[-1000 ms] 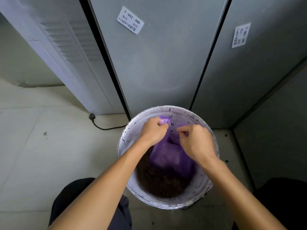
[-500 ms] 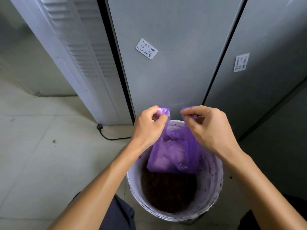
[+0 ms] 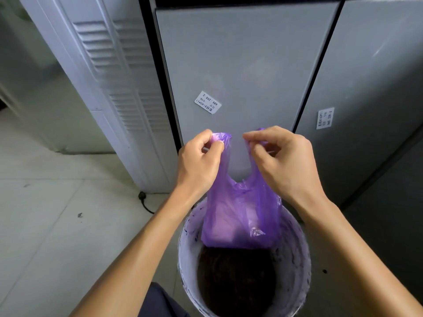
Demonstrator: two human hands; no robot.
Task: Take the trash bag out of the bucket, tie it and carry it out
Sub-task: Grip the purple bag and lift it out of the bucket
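We hold the purple trash bag (image 3: 240, 216) by its two handle loops, our left hand (image 3: 198, 165) pinched tight on the loop at about ten o'clock from the bag's body and our right hand (image 3: 286, 165) pinched on the loop at about two o'clock. The bag hangs straight down from both grips toward six o'clock, its long axis near vertical, its lower edge in front of the mouth of the white bucket (image 3: 187, 252); whether it has cleared the rim we cannot tell. Both hands sit level and equally near, the loops just apart, so we judge the tie calls for crossing them between our hands.
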